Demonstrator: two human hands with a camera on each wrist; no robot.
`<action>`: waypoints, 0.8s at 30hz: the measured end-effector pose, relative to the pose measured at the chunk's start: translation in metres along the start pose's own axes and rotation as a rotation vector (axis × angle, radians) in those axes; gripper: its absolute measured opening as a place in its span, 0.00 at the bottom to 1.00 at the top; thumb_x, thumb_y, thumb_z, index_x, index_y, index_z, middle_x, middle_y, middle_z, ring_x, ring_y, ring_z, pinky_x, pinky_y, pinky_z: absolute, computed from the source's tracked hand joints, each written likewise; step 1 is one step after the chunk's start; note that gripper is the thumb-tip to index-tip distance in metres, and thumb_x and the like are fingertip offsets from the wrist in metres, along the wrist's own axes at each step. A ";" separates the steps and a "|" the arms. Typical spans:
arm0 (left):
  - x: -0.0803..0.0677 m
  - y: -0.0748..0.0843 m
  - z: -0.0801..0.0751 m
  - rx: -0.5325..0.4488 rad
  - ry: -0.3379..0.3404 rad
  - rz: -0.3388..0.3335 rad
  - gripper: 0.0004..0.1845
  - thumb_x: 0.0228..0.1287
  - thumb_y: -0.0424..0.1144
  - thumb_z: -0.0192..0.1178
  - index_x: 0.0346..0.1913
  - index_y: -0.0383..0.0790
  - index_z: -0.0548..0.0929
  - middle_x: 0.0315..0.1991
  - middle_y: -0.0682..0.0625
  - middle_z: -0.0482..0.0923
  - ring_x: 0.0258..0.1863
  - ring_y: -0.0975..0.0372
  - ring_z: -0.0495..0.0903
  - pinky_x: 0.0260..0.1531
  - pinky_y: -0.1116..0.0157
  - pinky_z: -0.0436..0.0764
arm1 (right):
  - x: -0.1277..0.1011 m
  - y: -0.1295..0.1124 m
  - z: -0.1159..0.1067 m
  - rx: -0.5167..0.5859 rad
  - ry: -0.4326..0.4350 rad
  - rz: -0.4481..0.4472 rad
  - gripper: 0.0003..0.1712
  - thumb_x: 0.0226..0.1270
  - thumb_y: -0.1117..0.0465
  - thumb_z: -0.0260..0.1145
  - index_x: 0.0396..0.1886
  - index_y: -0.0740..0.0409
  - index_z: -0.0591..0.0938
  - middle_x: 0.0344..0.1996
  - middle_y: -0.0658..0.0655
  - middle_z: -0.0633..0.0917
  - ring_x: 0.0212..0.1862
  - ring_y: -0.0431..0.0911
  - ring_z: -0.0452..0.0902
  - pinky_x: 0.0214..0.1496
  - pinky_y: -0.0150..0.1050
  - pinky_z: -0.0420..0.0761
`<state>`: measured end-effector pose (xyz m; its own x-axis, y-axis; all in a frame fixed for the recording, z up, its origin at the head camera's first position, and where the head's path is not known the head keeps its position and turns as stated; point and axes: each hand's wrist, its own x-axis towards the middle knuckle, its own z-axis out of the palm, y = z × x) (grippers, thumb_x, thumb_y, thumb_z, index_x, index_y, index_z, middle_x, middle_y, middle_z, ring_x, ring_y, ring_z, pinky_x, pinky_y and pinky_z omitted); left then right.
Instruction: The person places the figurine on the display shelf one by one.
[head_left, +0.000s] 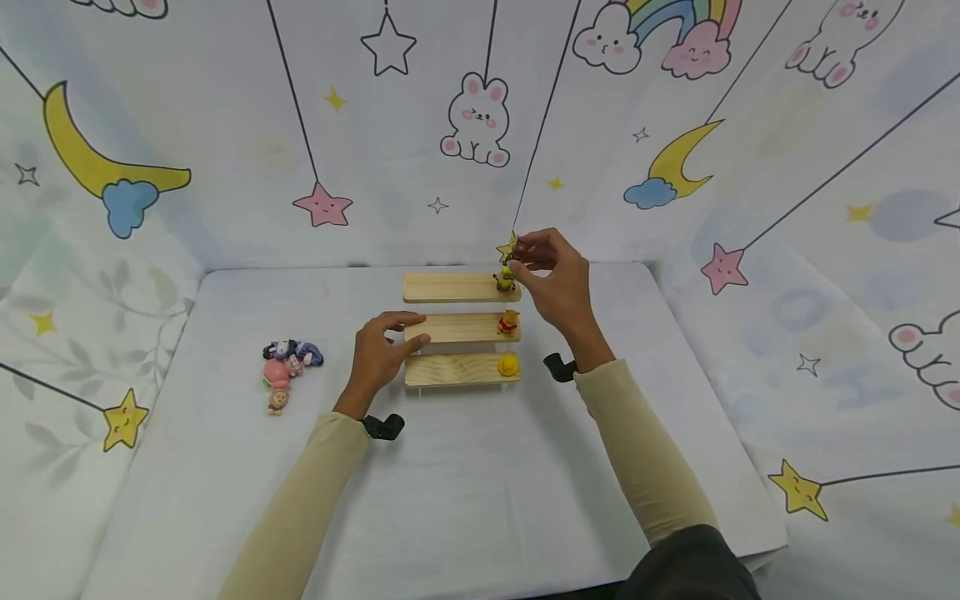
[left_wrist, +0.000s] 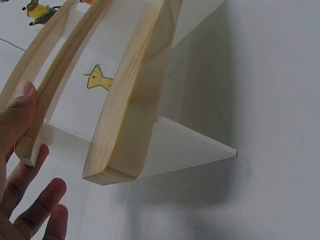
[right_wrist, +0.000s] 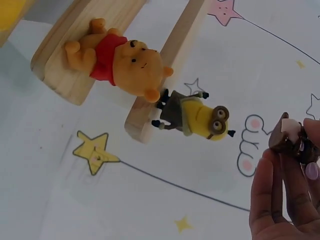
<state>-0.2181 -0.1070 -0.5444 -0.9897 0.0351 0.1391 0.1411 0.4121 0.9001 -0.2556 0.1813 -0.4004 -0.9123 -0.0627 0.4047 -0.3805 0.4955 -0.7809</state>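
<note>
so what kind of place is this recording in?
Probably a staged tabletop booth with a children's-room look: cartoon moon, star and bunny backdrop sheets on three sides, a white cloth-covered table, and a three-tier pale wooden step shelf with small toy figurines, such as a yellow goggled one.

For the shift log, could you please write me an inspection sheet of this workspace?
Surface: white table, covered in cloth.
Job's things: three-step wooden shelf; minion on the top step, bear on the middle, yellow duck on the bottom; small brown figure.
Clutter: pile of figures lying to the left of the shelf.
Hands: left hand rests on the middle step's left end, fingers straight; right hand pinches the brown figure above the top step's right end.
Cables: nothing seen.
Surroundings: backdrop printed with stars, moons and rabbits on all sides.
</note>
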 end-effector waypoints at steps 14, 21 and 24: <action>0.000 0.000 0.000 -0.007 0.010 0.003 0.21 0.63 0.50 0.78 0.59 0.54 0.91 0.63 0.50 0.85 0.60 0.52 0.81 0.57 0.46 0.81 | 0.012 -0.010 0.032 -0.082 -0.110 -0.043 0.16 0.70 0.62 0.76 0.55 0.50 0.84 0.47 0.50 0.89 0.49 0.43 0.85 0.60 0.48 0.85; 0.000 0.001 -0.001 -0.016 0.007 -0.001 0.21 0.63 0.51 0.78 0.59 0.55 0.90 0.63 0.51 0.85 0.60 0.53 0.81 0.57 0.47 0.81 | 0.015 -0.007 0.041 -0.157 -0.170 -0.056 0.15 0.70 0.62 0.76 0.53 0.48 0.84 0.46 0.49 0.90 0.51 0.43 0.86 0.68 0.53 0.80; 0.000 0.002 -0.001 -0.012 0.002 0.002 0.22 0.63 0.51 0.77 0.60 0.55 0.90 0.63 0.51 0.85 0.61 0.52 0.81 0.57 0.47 0.81 | 0.017 -0.004 0.044 -0.187 -0.203 -0.052 0.15 0.70 0.62 0.77 0.53 0.47 0.85 0.45 0.47 0.90 0.52 0.44 0.86 0.71 0.52 0.77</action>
<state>-0.2174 -0.1072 -0.5427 -0.9893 0.0337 0.1417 0.1432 0.4012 0.9047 -0.2763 0.1400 -0.4112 -0.9110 -0.2554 0.3238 -0.4105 0.6369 -0.6526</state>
